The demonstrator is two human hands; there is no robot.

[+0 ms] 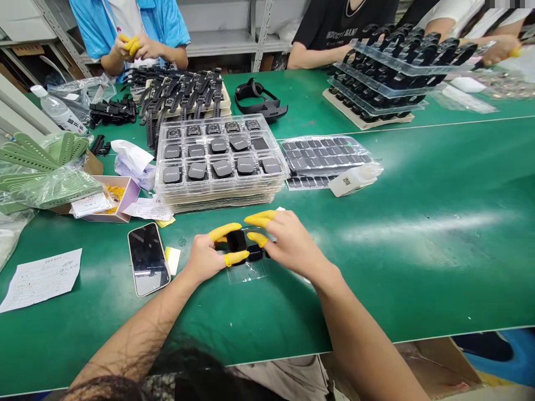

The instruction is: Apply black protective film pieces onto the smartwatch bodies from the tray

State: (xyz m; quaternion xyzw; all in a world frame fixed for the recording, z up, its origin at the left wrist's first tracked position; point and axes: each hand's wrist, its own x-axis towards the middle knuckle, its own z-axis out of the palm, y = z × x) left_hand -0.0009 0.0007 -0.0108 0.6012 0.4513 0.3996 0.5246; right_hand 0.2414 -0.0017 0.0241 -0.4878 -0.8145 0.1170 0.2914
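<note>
My left hand [205, 256], with yellow finger cots, grips a black square watch case [236, 240] by its edges, dark glossy face up. Just to its right hovers my right hand [288, 239], also in yellow finger cots. Its thumb and forefinger are apart, with nothing visible between them. Below the hands, a small black piece [254, 254] and a clear plastic sheet [246, 273] lie on the green table [376, 267]. Beyond the hands stands a stack of clear trays [217, 192], the top one filled with square watch cases [221, 167].
A phone [149, 259] and a paper sheet [42, 278] lie left. Black film sheets [324, 153] and a white bottle [355, 179] sit right of the trays. Farther back are watches with straps [184, 94], a headset [259, 100], stacked watch racks [380, 83] and co-workers.
</note>
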